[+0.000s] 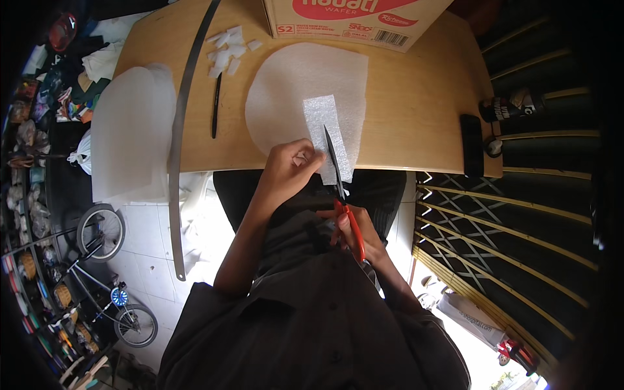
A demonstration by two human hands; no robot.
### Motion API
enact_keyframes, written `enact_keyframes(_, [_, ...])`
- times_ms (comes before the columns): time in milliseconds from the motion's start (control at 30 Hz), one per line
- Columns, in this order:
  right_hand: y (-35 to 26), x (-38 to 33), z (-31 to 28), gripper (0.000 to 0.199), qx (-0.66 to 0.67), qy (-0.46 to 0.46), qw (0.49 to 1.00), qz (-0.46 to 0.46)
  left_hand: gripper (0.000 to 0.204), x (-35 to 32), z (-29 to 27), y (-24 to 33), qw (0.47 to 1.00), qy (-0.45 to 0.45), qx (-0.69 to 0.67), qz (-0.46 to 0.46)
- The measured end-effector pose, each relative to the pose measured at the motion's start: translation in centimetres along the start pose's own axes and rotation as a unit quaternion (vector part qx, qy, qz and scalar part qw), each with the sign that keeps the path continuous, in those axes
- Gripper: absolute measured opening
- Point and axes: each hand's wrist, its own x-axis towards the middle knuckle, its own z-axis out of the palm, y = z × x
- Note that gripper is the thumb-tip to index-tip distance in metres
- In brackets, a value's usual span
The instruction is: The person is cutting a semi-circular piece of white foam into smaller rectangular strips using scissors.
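My right hand (pixel 363 229) is closed around the red-orange handles of a pair of scissors (pixel 353 224), below the table's near edge. The dark blades point up and away, lying along a narrow strip of white foam sheet (pixel 320 117). My left hand (pixel 292 166) has its fingers curled, with thumb and forefinger pinching the strip's left edge beside the blades. Under the far part of the strip, a larger white foam sheet (pixel 279 91) with a rounded left side lies flat on the table. Whether the blades are parted is hard to make out.
Small white foam pieces (pixel 227 49) lie near a black pen (pixel 216 107) on the wooden table (pixel 429 110). A long metal ruler (pixel 177 169) and stacked foam sheets (pixel 133 130) overhang its left side. A cardboard box (pixel 351 26) stands behind; a black phone (pixel 472 144) lies right.
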Motion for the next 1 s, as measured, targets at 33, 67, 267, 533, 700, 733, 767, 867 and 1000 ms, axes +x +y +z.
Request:
enact_keyframes(33, [-0.1, 0.1, -0.1, 0.11, -0.002, -0.001, 1.0, 0.0, 0.026, 0.1, 0.2, 0.5, 0.999, 0.036, 0.006, 0.011])
enact_keyframes(67, [-0.1, 0.1, -0.2, 0.108, -0.003, -0.001, 1.0, 0.0, 0.027, 0.2, 0.3, 0.7, 0.997, 0.072, 0.011, 0.021])
enact_keyframes(267, [-1.1, -0.1, -0.8, 0.101, -0.029, 0.01, 0.999, -0.029, 0.03, 0.9, 0.4, 0.5, 0.996, 0.076, 0.017, 0.044])
enact_keyframes(533, [1.3, -0.1, 0.2, 0.075, -0.01, 0.039, 0.999, 0.004, 0.028, 1.3, 0.3, -0.8, 0.999, 0.03, -0.043, 0.009])
enact_keyframes(700, [0.3, 0.1, 0.7, 0.09, -0.019, 0.077, 0.994, -0.069, 0.03, 1.4, -0.3, -0.8, 0.999, 0.009, -0.032, -0.006])
enact_keyframes(733, [0.7, 0.3, 0.7, 0.089, -0.011, 0.076, 0.994, -0.078, 0.03, 1.4, -0.4, -0.8, 1.0, 0.001, -0.024, -0.006])
enact_keyframes(767, [0.8, 0.3, 0.7, 0.089, -0.004, 0.075, 0.993, -0.087, 0.03, 1.5, -0.5, -0.8, 1.0, -0.006, -0.016, -0.007])
enact_keyframes(867, [0.2, 0.4, 0.7, 0.088, 0.027, 0.053, 0.997, -0.049, 0.031, 1.3, -0.6, -0.6, 0.999, -0.031, 0.003, -0.027])
enact_keyframes(1000, [0.2, 0.6, 0.6, 0.089, 0.01, 0.053, 0.998, -0.041, 0.031, 1.1, -0.8, -0.1, 0.998, -0.048, -0.004, -0.042])
